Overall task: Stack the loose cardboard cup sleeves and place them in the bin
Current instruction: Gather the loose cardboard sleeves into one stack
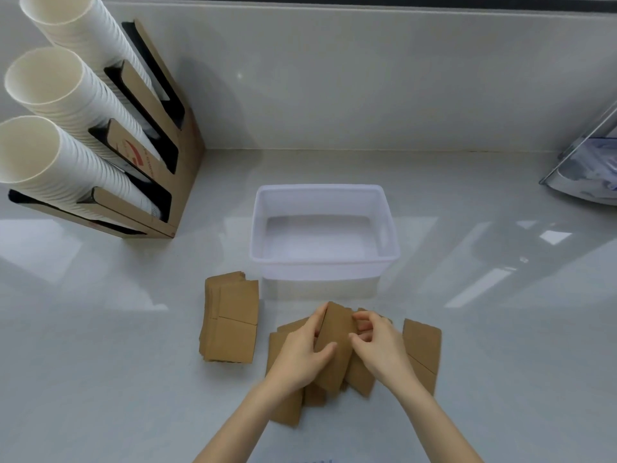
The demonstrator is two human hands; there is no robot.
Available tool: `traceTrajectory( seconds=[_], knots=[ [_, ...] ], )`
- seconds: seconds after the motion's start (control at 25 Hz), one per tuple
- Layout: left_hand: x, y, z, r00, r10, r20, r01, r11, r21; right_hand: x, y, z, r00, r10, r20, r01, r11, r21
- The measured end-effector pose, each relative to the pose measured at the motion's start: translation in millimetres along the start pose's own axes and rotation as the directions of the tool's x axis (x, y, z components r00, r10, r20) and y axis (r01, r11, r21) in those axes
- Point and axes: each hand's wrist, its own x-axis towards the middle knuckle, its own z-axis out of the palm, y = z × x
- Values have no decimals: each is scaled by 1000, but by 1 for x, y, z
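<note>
While both hands grip one brown cardboard sleeve (335, 345) between them, the rest of the sleeves lie in groups on the pale table (100, 345). Left hand (302, 350): fingers closed on the sleeve's left edge, thumb on its face. Right hand (377, 345): fingertips pinching the sleeve's right edge. The held sleeve stands tilted above a loose pile of sleeves (287, 396), fanned and overlapping, directly beneath the hands. A neat stack of sleeves (232, 320) lies flat to the left of the pile, apart from it and just beside the near left corner of the bin. A single sleeve (421, 349) lies flat to the right of the right hand. The translucent white bin (389, 238) sits beyond the hands, near the middle of the table; no sleeve is inside it. At far left, a cardboard holder (187, 168) carries three slanted columns of white paper cups (50, 81). A clear dispenser (584, 168) is partly visible at the right edge.
</note>
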Motion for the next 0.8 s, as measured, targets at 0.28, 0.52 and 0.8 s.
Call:
traceTrajectory(
  seconds=[0.28,0.52,0.8],
  knots=[
    [0,-2,-7,996,-53,-73,43,990,-133,2,6,-5,998,11,-67,-13,1000,-24],
    [-2,-2,-16,982,-133,-132,109,978,-175,7,13,-5,997,66,-48,-79,938,-338],
    [-3,-3,-20,976,-171,-136,142,970,-196,11,16,-10,995,94,-30,-98,957,-273]
  ],
)
